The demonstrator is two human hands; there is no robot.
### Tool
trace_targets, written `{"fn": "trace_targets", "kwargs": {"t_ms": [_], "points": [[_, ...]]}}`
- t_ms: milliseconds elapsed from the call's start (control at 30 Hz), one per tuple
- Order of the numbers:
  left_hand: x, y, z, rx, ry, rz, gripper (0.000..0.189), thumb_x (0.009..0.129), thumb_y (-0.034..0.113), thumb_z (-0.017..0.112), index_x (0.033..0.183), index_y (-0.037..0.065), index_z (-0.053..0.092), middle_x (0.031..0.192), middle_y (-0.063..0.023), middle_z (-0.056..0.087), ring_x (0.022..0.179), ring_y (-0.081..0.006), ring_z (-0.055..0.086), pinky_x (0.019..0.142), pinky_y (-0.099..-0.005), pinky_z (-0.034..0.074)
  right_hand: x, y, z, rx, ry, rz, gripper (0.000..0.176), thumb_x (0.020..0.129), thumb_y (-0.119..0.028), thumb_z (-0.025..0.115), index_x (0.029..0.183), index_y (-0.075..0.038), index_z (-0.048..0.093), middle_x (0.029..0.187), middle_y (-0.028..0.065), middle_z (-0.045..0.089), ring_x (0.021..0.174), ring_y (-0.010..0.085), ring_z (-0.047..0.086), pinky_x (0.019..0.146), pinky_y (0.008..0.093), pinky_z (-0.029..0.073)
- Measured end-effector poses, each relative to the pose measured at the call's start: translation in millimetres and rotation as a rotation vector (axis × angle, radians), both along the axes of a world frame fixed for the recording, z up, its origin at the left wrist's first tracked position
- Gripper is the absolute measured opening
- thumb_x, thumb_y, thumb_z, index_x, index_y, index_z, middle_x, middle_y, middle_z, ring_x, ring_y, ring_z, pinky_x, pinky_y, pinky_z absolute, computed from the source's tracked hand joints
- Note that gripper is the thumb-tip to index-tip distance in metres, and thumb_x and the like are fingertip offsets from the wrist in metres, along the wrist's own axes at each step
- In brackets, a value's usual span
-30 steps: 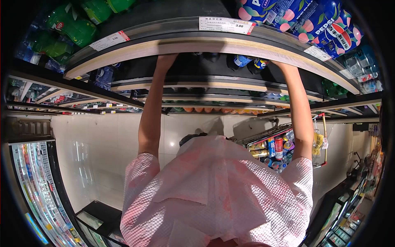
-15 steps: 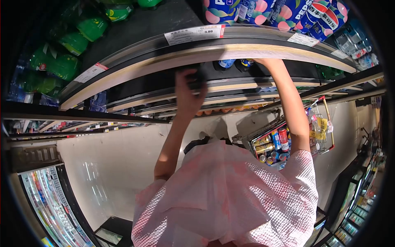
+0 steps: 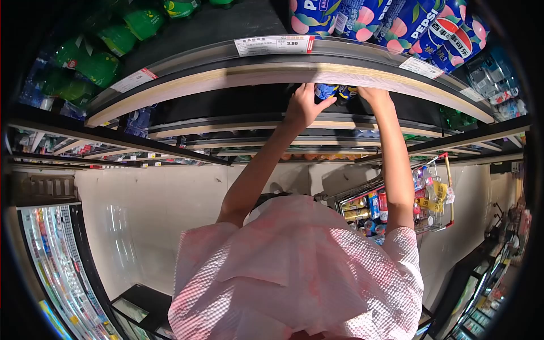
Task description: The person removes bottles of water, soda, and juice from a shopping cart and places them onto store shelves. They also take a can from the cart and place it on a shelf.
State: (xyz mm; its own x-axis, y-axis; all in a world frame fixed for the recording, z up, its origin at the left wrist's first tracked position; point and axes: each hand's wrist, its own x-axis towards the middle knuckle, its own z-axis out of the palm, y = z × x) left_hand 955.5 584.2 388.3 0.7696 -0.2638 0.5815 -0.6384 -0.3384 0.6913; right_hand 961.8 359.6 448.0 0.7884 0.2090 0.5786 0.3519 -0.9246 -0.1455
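Two bottles stand side by side on the lower shelf, their upper parts hidden by the shelf above: one with a blue label (image 3: 327,91), one with a dark blue and yellow label (image 3: 347,94). My left hand (image 3: 305,107) is at the left of the blue-labelled bottle, thumb stretched away from the fingers, whose tips pass behind the wooden edge. At the right of the yellow-labelled bottle is my right hand (image 3: 374,95). Its fingers are mostly covered by the shelf edge, so whether they grip the bottle cannot be seen.
Peach-patterned Pepsi bottles (image 3: 416,28) and green bottles (image 3: 93,62) stand on the upper shelf, behind a wooden front edge (image 3: 272,73) with price tags. A shopping cart (image 3: 447,192) holding cans and bottles is at my right. Fridge cases (image 3: 56,255) stand behind me.
My left hand has moved right and up, from a bare part of the lower shelf to beside the blue-labelled bottle. My right hand stays by the bottles. The view has shifted slightly.
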Motion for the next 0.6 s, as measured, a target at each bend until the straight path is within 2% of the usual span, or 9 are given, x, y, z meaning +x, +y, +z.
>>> {"fn": "trace_targets", "kwargs": {"t_ms": [100, 133, 200, 300, 400, 467, 533, 567, 600], "points": [[-11, 15, 9, 0.011, -0.134, 0.018, 0.068, 0.08, 0.025, 0.086, 0.132, -0.003, 0.053, 0.115, -0.0257, 0.065, 0.105, -0.0384, 0.067, 0.09, -0.0426, 0.054, -12, 11, 18, -0.038, 0.098, -0.064, 0.029, 0.091, -0.031, 0.065, 0.11, -0.009, 0.073, 0.108, 0.0172, 0.071, 0.104, 0.0408, 0.064, 0.09, 0.0498, 0.05], [-21, 27, 15, 0.125, -0.024, 0.084, 0.068, 0.08, 0.025, 0.086, 0.132, -0.001, 0.051, 0.126, -0.0272, 0.06, 0.117, -0.0366, 0.062, 0.096, -0.041, 0.052, -12, 11, 18, -0.05, 0.088, -0.056, 0.029, 0.091, -0.031, 0.065, 0.11, -0.009, 0.073, 0.108, 0.0172, 0.071, 0.102, 0.041, 0.064, 0.089, 0.0496, 0.05], [-26, 73, 15, 0.123, 0.011, 0.108, 0.072, 0.078, 0.021, 0.088, 0.134, 0.002, 0.047, 0.132, -0.024, 0.056, 0.12, -0.0325, 0.06, 0.1, -0.0378, 0.05, -13, 9, 13, -0.061, 0.072, -0.055, 0.029, 0.091, -0.031, 0.065, 0.109, -0.009, 0.073, 0.107, 0.0173, 0.071, 0.1, 0.0415, 0.064, 0.087, 0.0492, 0.05], [-27, 128, 31, -0.217, -0.231, 0.528, 0.063, 0.072, 0.016, 0.091, 0.123, 0.001, 0.057, 0.12, -0.017, 0.062, 0.109, -0.028, 0.062, 0.096, -0.0379, 0.049, -15, 5, 5, 0.146, 0.066, 0.026, 0.028, 0.091, -0.029, 0.067, 0.107, -0.007, 0.072, 0.104, 0.0176, 0.071, 0.096, 0.0417, 0.065, 0.085, 0.0479, 0.05], [-3, 153, 49, -0.198, -0.072, 0.4, 0.057, 0.069, 0.017, 0.093, 0.115, 0.0, 0.065, 0.109, -0.0143, 0.068, 0.1, -0.0288, 0.065, 0.092, -0.0393, 0.05, -38, 43, 27, 0.317, -0.199, 0.156, 0.027, 0.087, -0.022, 0.072, 0.107, -0.003, 0.071, 0.1, 0.018, 0.071, 0.09, 0.0418, 0.065, 0.082, 0.0473, 0.05], [34, 175, 28, -0.028, 0.185, 0.231, 0.053, 0.07, 0.02, 0.093, 0.114, 0.001, 0.07, 0.109, -0.0126, 0.073, 0.101, -0.0268, 0.067, 0.092, -0.0382, 0.051, -56, 78, 23, 0.222, -0.461, 0.053, 0.033, 0.081, -0.01, 0.076, 0.112, -0.002, 0.068, 0.113, 0.0215, 0.066, 0.105, 0.0424, 0.059, 0.091, 0.0506, 0.045], [50, 175, 18, 0.029, 0.237, 0.187, 0.048, 0.072, 0.019, 0.092, 0.112, 0.001, 0.071, 0.108, -0.0108, 0.073, 0.099, -0.0227, 0.067, 0.092, -0.0364, 0.052, -74, 111, 11, 0.285, -0.462, 0.169, 0.043, 0.077, -0.002, 0.075, 0.119, -0.001, 0.065, 0.13, 0.0215, 0.055, 0.119, 0.0409, 0.053, 0.1, 0.0472, 0.041], [54, 173, 18, 0.062, 0.264, 0.16, 0.046, 0.073, 0.019, 0.091, 0.111, 0.001, 0.072, 0.107, -0.0099, 0.074, 0.098, -0.0206, 0.067, 0.091, -0.0354, 0.052, -80, 123, 21, 0.311, -0.256, 0.353, 0.054, 0.075, 0.0, 0.076, 0.127, 0.0, 0.06, 0.132, 0.0229, 0.053, 0.123, 0.0418, 0.051, 0.103, 0.0488, 0.042], [51, 167, 28, 0.051, 0.333, 0.123, 0.043, 0.076, 0.016, 0.089, 0.113, 0.002, 0.072, 0.108, -0.0107, 0.074, 0.099, -0.0206, 0.068, 0.091, -0.0357, 0.053, -82, 140, 4, 0.325, -0.3, 0.388, 0.058, 0.078, 0.001, 0.074, 0.133, 0.0, 0.055, 0.131, 0.0242, 0.052, 0.125, 0.0439, 0.05, 0.104, 0.05, 0.043]]}}
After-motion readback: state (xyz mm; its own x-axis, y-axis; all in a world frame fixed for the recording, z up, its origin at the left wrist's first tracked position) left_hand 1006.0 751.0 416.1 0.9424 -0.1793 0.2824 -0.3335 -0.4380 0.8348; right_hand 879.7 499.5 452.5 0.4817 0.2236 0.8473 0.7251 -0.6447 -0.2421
